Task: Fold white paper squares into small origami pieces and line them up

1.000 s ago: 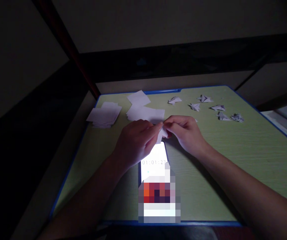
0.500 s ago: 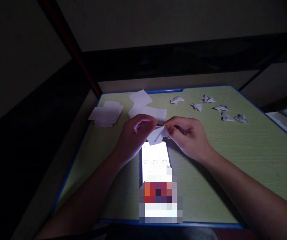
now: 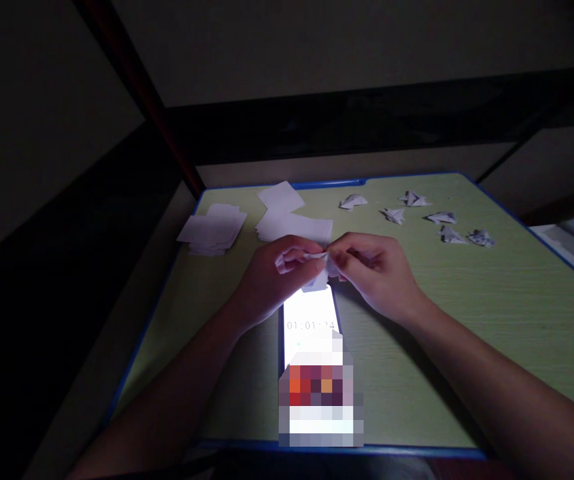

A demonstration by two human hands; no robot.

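Both my hands meet over the middle of a green table [image 3: 491, 320]. My left hand [image 3: 269, 280] and my right hand [image 3: 374, 270] each pinch a small folded piece of white paper [image 3: 319, 270] between fingertips, holding it just above a lit phone [image 3: 311, 320]. The paper is partly hidden by my fingers.
Two stacks of white paper sheets [image 3: 211, 230] [image 3: 291, 223] lie at the back left. Several folded paper shapes [image 3: 441, 220] are scattered at the back right. The table has a blue rim [image 3: 327, 181]. The room around is dark.
The paper piece has been folded smaller between my fingertips, and my left fingers have curled closer around it. The phone's timer has advanced by a second.
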